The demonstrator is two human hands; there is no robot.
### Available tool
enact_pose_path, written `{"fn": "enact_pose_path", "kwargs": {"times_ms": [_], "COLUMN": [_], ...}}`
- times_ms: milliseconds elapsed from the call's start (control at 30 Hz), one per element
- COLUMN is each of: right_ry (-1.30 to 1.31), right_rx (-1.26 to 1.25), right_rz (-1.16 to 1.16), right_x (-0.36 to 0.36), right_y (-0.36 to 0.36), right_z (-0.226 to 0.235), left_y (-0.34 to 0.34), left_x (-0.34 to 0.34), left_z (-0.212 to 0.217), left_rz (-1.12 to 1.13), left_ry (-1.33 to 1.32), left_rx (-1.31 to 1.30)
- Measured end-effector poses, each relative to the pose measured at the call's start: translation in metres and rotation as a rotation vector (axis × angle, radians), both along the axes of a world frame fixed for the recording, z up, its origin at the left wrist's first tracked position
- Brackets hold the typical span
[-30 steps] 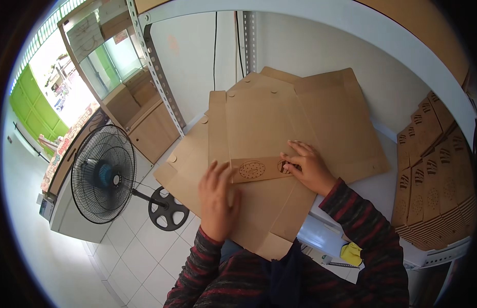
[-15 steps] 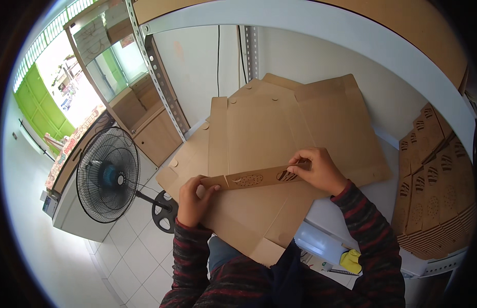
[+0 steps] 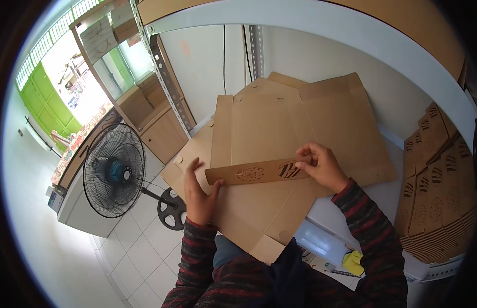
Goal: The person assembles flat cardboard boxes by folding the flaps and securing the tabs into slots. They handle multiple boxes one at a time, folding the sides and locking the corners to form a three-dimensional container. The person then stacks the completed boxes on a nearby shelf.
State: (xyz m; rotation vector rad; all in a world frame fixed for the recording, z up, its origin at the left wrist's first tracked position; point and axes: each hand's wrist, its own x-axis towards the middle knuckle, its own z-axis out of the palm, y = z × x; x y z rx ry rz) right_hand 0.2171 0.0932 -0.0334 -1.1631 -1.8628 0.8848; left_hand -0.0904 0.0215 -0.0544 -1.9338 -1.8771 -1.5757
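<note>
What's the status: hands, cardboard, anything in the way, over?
Right hand pinching right end of printed flap. Left hand open, thumb at flap's left end. Flap runs across cardboard sheet. Nothing seen blocking the flap; standing fan off left.

right fingers (image 3: 309,148) on printed cardboard flap (image 3: 269,172)

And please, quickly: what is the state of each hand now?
Left hand: open, at the left end of the flap.
Right hand: closed, holding the flap's right end.
</note>
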Motion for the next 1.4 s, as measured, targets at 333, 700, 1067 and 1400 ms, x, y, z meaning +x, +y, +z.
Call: {"fn": "enact_pose_path", "kwargs": {"times_ms": [333,700,1067,1400], "right_ry": [-0.31,-0.992,-0.65,-0.601], "right_rx": [0.298,0.166,0.016,0.246], "right_rz": [-0.096,0.29,0.07,-0.073], "right_x": [0.0,0.034,0.037,0.038], "right_y": [-0.001,-0.03,-0.011,0.011], "right_z": [-0.01,0.055,0.065,0.01], "left_y": [-0.028,-0.006,-0.008,-0.012], "left_x": [0.055,0.046,0.02,0.022], "left_z": [0.015,0.019,0.016,0.02], "left_rz": [-0.274,-0.237,-0.371,-0.373], "left_ry": [0.434,0.307,0.342,0.336], "left_rx": [-0.063,-0.108,-0.131,-0.138]}}
